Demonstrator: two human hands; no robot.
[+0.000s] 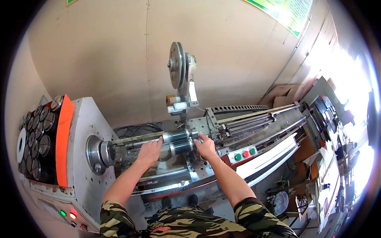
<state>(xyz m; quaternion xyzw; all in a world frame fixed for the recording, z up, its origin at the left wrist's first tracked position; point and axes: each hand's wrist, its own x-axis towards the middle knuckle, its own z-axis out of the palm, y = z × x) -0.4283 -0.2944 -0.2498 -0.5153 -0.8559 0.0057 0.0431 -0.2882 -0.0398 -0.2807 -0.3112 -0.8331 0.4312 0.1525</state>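
Note:
Two shiny metal rollers (181, 147) lie side by side across the middle of a long machine bed. My left hand (150, 151) is at their left end, fingers stretched forward, the fingertips next to the end of the farther roller. At the right end, my right hand (205, 146) has its thumb and fingers bent around the roller end, beside a small metal block (195, 135). What lies under my left palm is hidden. Behind the rollers stands an upright arm with a large grey pulley wheel (174, 65) and a small white roll (177, 107).
Left of the bed, a round metal chuck (98, 155) juts from a grey housing (85, 131). Dark cylinders (39, 139) are stacked behind an orange panel (64, 141). A panel with green and red buttons (246, 154) sits by my right forearm; long rails (254, 125) run right. Clutter fills the right side.

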